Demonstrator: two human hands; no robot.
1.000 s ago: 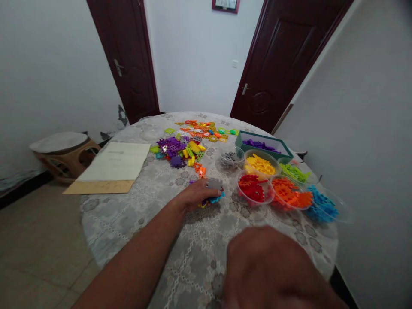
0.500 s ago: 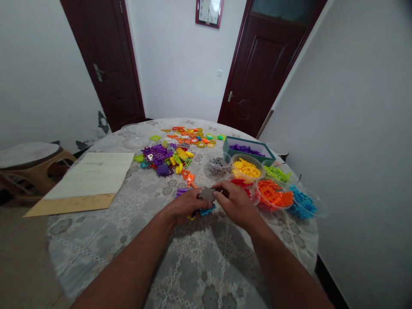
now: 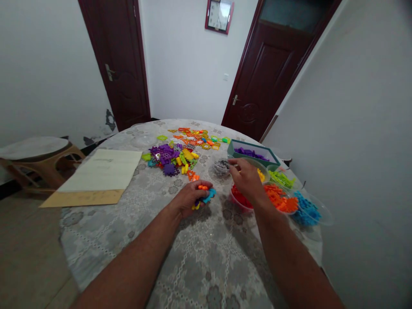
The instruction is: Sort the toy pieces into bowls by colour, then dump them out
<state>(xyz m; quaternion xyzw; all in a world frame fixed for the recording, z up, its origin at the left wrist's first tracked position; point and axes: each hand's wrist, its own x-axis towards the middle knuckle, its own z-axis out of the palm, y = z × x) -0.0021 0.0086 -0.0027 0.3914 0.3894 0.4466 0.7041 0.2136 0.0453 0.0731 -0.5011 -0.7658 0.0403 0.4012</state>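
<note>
From here I've got the left hand point(image 3: 189, 198) low over the table point(image 3: 193, 266), its grip clamped on a cluster of plastic pieces point(image 3: 209, 196), blue, orange, yellow and a bit of purple showing past the fingers. My right hand point(image 3: 246, 176) is at the right side of the clear bowl point(image 3: 214, 172) of grey pieces point(image 3: 220, 166), fingertips point(image 3: 232, 162) bent down toward them; can't tell whether that grip is pinched on a piece or loose. Under and beside the right forearm I see bowls of red pieces point(image 3: 238, 197), yellow pieces point(image 3: 261, 174), orange pieces point(image 3: 280, 197), lime pieces point(image 3: 281, 179) and blue pieces point(image 3: 306, 209); the right hand partly hides the yellow ones. Green box point(image 3: 273, 163) with purple pieces point(image 3: 248, 153) sits behind the bowls. Mixed pile point(image 3: 167, 156), mostly purple and yellow, lies beyond the left hand; flat scattered pieces point(image 3: 193, 140) farther back. Pale sheet point(image 3: 104, 171) over brown board point(image 3: 80, 198), left table edge.
</note>
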